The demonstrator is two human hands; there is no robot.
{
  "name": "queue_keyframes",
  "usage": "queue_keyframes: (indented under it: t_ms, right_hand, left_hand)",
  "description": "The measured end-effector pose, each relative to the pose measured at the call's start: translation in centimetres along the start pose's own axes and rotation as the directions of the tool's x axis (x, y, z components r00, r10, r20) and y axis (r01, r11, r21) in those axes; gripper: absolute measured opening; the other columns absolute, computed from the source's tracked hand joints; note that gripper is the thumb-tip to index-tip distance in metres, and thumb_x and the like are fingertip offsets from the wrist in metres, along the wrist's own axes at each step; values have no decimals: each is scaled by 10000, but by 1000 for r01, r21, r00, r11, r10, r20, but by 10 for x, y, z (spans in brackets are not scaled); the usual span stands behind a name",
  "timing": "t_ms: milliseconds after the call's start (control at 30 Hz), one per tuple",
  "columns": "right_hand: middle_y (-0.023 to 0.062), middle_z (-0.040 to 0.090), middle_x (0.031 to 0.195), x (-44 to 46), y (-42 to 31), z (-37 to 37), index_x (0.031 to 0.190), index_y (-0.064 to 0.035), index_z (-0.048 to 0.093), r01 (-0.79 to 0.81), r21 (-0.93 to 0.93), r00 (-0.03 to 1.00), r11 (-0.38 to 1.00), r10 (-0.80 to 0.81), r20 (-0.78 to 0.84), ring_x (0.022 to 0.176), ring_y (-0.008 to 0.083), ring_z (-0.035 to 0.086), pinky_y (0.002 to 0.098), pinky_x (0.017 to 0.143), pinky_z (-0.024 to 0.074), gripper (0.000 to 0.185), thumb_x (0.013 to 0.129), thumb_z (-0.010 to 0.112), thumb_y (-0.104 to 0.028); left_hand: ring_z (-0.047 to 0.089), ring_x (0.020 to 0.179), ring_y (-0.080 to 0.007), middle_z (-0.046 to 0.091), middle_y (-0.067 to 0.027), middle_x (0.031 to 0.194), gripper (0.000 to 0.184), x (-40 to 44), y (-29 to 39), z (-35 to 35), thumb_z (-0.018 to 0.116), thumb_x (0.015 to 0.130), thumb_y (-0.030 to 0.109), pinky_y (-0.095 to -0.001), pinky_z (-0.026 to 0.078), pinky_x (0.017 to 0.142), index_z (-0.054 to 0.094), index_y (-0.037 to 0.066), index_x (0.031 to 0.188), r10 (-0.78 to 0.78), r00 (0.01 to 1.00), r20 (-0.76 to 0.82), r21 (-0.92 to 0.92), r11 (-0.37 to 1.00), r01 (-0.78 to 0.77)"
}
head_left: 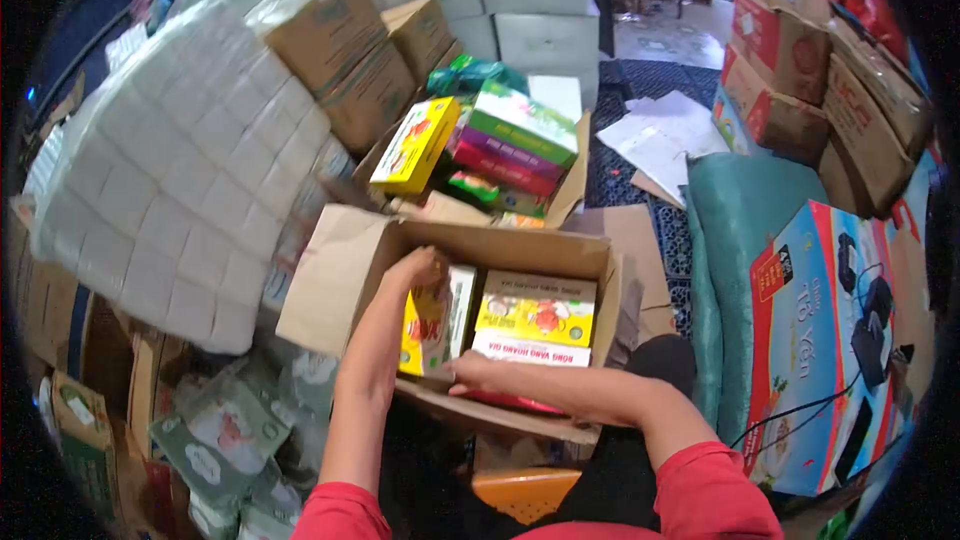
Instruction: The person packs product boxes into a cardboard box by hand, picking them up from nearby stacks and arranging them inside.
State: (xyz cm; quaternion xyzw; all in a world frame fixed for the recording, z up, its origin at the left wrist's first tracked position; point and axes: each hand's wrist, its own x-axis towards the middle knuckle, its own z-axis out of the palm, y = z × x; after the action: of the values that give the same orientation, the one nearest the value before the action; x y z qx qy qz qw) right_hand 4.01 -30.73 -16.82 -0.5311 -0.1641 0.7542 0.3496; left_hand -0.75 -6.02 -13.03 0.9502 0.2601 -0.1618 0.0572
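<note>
An open cardboard box (335, 285) stands in front of me with its flaps out. Inside at its left, a yellow box with red print (425, 328) stands on edge, white along its right side. My left hand (425, 266) is at the far end of that yellow box, fingers bent over it. My right hand (470, 374) is at its near end, fingers curled against it. To the right inside lie another yellow box (535, 318) and a white and pink box (532, 350).
Behind, a second carton (570, 175) holds several colourful boxes (520, 125). At the left leans a large wrapped white pack (180, 170). Green rolled material (745, 240) and a blue and red box (810, 340) with black cables are at the right. Below me shows an orange stool (525, 492).
</note>
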Motion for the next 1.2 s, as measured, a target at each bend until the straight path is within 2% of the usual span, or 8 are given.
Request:
queue_keyframes:
  t_ms: [200, 700, 900, 933, 1000, 1033, 1100, 1200]
  right_hand:
    - [222, 393, 1231, 3, -7, -6, 1292, 76, 344, -52, -124, 992, 991, 66, 110, 1063, 288, 486, 409, 915, 511, 595, 884, 601, -271]
    - [-32, 290, 457, -18, -25, -21, 549, -134, 385, 138, -246, 954, 959, -62, 294, 408, 106, 277, 286, 413, 267, 382, 890, 535, -217]
    - [107, 591, 1172, -99, -59, -16, 1198, -47, 513, 301, 382, 908, 874, -385, 164, 1047, 262, 588, 386, 877, 475, 351, 978, 365, -277]
    - [108, 591, 1156, -100, -62, -27, 1192, -42, 516, 210, 655, 669, 725, -595, 445, 1096, 240, 558, 365, 931, 450, 323, 977, 378, -240]
    - [74, 400, 1388, -36, -24, 5, 1411, -56, 320, 295, 949, -229, -110, -973, -42, 1350, 247, 270, 376, 1117, 197, 641, 926, 451, -454]
    - [75, 399, 1389, -48, -29, 25, 1412, -57, 320, -159, 965, -267, -208, -932, -245, 1347, 249, 276, 377, 1110, 212, 629, 925, 448, -435]
    - [76, 396, 1392, -115, -66, 81, 1413, -60, 320, -877, 424, -69, -226, -814, -577, 1340, 254, 286, 381, 1097, 241, 607, 924, 442, -398]
    - [85, 454, 1325, -133, -82, 66, 1360, -51, 375, -772, -632, 471, 66, -608, -639, 1260, 240, 371, 355, 1043, 308, 513, 926, 444, -316]
  left_hand:
    - [620, 978, -366, 647, -202, 1039, 349, 26, -7, 47, 555, 827, 326, -446, 504, 853, 652, 137, 1105, -153, 986, 71, -272, 948, 167]
    - [582, 1039, -373, 592, -238, 1138, 501, -47, 80, -41, 604, 842, 306, -446, 469, 882, 489, 48, 1256, -135, 991, -25, -261, 957, 124]
    - [610, 999, -351, 626, -200, 1082, 408, -141, 201, -70, 613, 881, 173, -410, 487, 844, 508, 0, 1236, -248, 673, -697, -600, 715, -359]
    - [574, 1058, -361, 584, -214, 1145, 379, -152, 217, -57, 561, 898, 178, -443, 446, 902, 518, -26, 1215, -139, 635, -760, -457, 809, -371]
    - [507, 1142, -383, 521, -219, 1216, 411, -165, 247, -63, 511, 912, 245, -474, 386, 966, 522, -30, 1216, 123, 486, -865, -43, 947, -317]
    - [472, 1173, -394, 498, -214, 1241, 445, -162, 247, -59, 491, 915, 286, -479, 359, 991, 513, -20, 1236, 131, 493, -860, -77, 922, -379]
    - [431, 1215, -405, 463, -209, 1292, 503, -157, 241, -59, 473, 919, 356, -485, 334, 1017, 493, -10, 1263, 171, 503, -847, -124, 857, -500]
    - [418, 1233, -403, 447, -210, 1317, 513, -155, 235, -65, 473, 920, 364, -488, 327, 1025, 483, -12, 1269, 182, 471, -863, -96, 856, -508]
